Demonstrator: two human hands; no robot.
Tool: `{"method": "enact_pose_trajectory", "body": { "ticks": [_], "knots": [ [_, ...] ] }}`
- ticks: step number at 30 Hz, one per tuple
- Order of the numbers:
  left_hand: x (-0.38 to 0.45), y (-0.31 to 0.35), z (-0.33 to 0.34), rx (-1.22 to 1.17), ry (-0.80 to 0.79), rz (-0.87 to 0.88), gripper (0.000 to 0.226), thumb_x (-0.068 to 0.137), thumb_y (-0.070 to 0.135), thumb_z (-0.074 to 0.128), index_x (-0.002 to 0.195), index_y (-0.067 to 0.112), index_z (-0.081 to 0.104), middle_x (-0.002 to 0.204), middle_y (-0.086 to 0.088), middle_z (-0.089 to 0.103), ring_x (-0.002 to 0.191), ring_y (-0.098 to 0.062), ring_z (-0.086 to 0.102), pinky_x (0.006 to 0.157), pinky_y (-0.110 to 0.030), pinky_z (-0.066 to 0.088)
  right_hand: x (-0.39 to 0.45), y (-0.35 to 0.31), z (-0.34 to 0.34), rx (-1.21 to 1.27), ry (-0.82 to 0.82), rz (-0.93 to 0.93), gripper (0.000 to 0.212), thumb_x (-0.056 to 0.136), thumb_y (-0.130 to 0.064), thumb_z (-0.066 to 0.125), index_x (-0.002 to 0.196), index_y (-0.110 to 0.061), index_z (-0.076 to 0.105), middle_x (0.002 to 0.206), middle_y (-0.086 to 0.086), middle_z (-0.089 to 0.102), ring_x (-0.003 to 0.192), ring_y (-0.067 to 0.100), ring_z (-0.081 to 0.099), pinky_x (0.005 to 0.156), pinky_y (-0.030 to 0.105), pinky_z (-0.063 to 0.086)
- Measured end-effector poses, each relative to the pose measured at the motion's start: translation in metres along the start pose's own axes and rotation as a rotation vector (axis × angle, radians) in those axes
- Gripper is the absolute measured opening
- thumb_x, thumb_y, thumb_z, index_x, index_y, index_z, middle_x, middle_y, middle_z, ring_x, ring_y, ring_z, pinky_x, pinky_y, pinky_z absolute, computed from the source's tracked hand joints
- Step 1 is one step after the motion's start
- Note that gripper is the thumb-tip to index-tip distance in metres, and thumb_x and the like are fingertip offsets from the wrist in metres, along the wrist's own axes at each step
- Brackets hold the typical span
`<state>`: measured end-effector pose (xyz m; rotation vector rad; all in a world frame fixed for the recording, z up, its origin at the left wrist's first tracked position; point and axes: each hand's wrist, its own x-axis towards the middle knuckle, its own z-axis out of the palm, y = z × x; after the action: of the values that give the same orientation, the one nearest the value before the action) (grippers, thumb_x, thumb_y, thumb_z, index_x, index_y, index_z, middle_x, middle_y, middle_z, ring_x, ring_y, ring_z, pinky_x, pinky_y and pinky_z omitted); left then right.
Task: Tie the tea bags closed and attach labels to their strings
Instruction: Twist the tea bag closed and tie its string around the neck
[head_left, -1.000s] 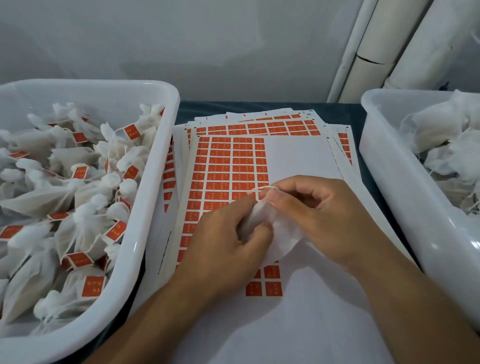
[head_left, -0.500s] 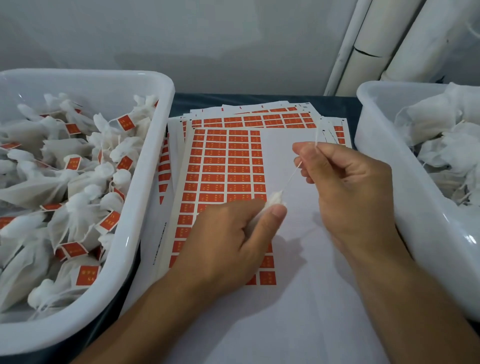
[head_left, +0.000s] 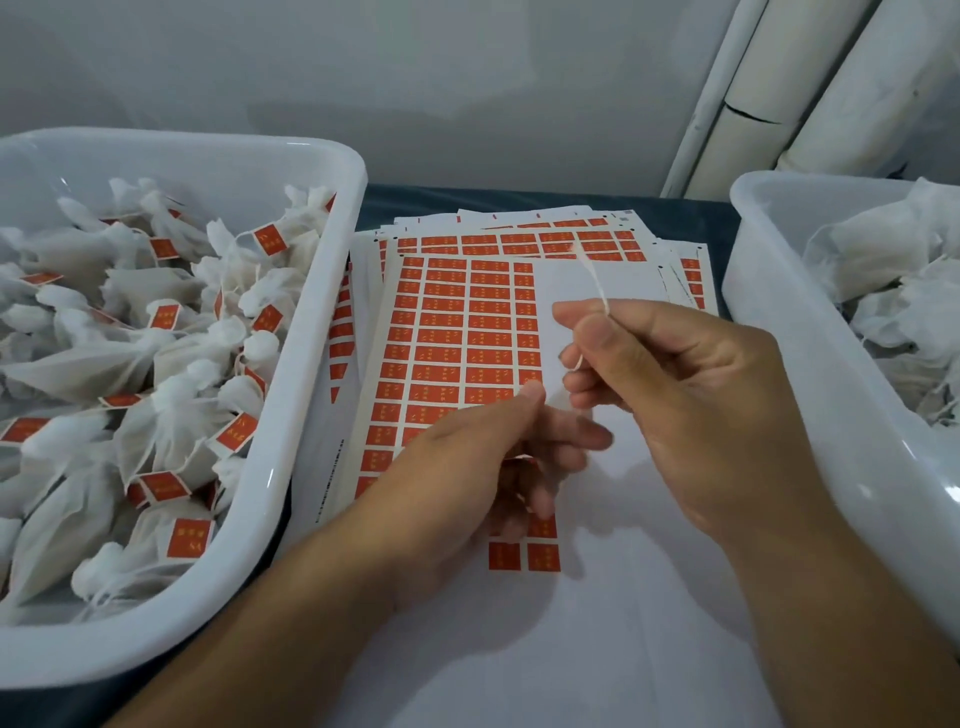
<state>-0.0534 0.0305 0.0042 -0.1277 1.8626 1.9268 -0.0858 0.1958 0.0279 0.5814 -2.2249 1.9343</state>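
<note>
White plastic tub (head_left: 291, 467) left of the hands holds tied, labelled tea bags (head_left: 156, 364). Orange label sheets (head_left: 457, 322) lie under both hands. The left hand (head_left: 467, 467) grips a tea bag, mostly hidden in its blurred fingers. The right hand (head_left: 675, 395) pinches its string (head_left: 595, 280). Another tub (head_left: 769, 332) sits right.

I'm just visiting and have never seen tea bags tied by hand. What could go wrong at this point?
1. The thin white string is only pinched between the right hand's thumb and forefinger; it might slip or snap if pulled hard.
2. The left hand is blurred and hides the small white mesh tea bag, so a loose knot could go unnoticed.
3. The hands work directly over the sheet of orange sticker labels; the string might catch and lift one.
</note>
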Motion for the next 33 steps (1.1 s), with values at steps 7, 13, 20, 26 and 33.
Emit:
{"method": "enact_pose_trajectory", "body": {
  "ticks": [7, 13, 20, 26, 33],
  "knots": [
    [0.01, 0.001, -0.004, -0.343, 0.124, 0.046, 0.042, 0.108, 0.048, 0.04, 0.118, 0.026, 0.074, 0.105, 0.004, 0.078, 0.094, -0.01, 0.076, 0.078, -0.027, 0.059, -0.008, -0.001, 0.007, -0.073, -0.231, 0.02, 0.019, 0.094, -0.031, 0.067, 0.109, -0.038, 0.075, 0.095, -0.016, 0.077, 0.087, 0.011, 0.075, 0.072, 0.019, 0.06],
    [0.006, 0.002, -0.005, -0.68, 0.208, 0.226, 0.033, 0.09, 0.021, 0.052, 0.122, 0.018, 0.061, 0.111, 0.001, 0.078, 0.104, -0.013, 0.074, 0.09, -0.035, 0.057, -0.002, 0.008, 0.008, 0.036, -0.245, 0.251, 0.021, 0.084, -0.038, 0.069, 0.104, -0.039, 0.075, 0.084, -0.004, 0.076, 0.078, 0.016, 0.075, 0.068, 0.021, 0.059],
    [0.008, 0.003, -0.007, -0.503, 0.215, 0.204, 0.035, 0.093, 0.064, 0.047, 0.108, 0.035, 0.058, 0.099, 0.003, 0.077, 0.102, -0.007, 0.073, 0.088, -0.033, 0.049, 0.001, 0.024, 0.011, 0.074, 0.022, 0.496, 0.014, 0.09, -0.036, 0.069, 0.104, -0.032, 0.072, 0.091, -0.009, 0.078, 0.081, 0.012, 0.076, 0.069, 0.023, 0.06],
    [0.007, 0.0, -0.003, -0.308, 0.274, 0.17, 0.032, 0.073, 0.064, 0.053, 0.091, 0.043, 0.068, 0.1, 0.015, 0.078, 0.096, 0.004, 0.072, 0.081, -0.024, 0.052, 0.002, 0.023, 0.013, 0.097, 0.226, 0.421, 0.01, 0.096, -0.034, 0.068, 0.105, -0.034, 0.072, 0.095, -0.012, 0.077, 0.084, 0.008, 0.075, 0.069, 0.021, 0.059],
    [0.009, 0.004, -0.002, -0.42, 0.169, 0.168, 0.015, 0.089, 0.051, 0.058, 0.097, 0.039, 0.063, 0.087, 0.007, 0.074, 0.101, -0.009, 0.074, 0.085, -0.032, 0.052, 0.003, 0.015, 0.013, 0.458, 0.306, 0.48, 0.011, 0.094, -0.034, 0.07, 0.102, -0.033, 0.076, 0.101, -0.006, 0.077, 0.083, 0.009, 0.074, 0.068, 0.017, 0.055]
  ]
}}
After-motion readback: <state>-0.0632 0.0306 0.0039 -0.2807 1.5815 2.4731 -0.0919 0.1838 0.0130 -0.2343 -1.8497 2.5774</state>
